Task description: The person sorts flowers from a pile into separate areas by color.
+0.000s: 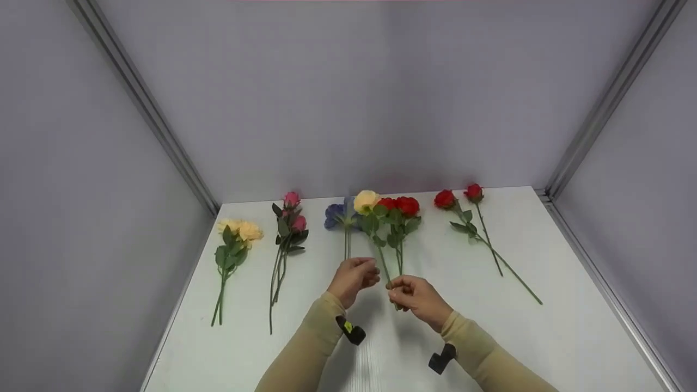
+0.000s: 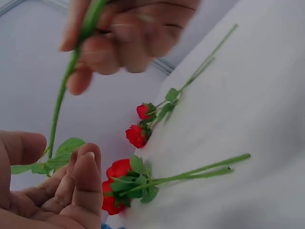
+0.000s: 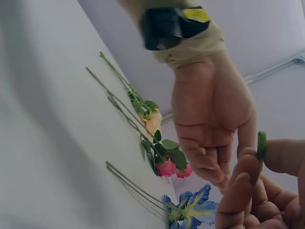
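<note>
Yellow rose stem [image 1: 384, 264]: we pinch it in right hand [image 1: 416, 296]; left hand [image 1: 353, 277] loosely curled alongside, empty. Mid-pickup; next needs left-hand regrip.

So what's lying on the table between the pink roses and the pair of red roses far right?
In the head view: the blue flower, then the yellow rose held by the right hand, then two red roses.

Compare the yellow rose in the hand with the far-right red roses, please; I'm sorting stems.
The yellow rose is pale yellow and lifted, its stem pinched by the right hand; the red roses are deep red and lie untouched on the table. It shows one bloom; they are two. Both have green stems and leaves.
</note>
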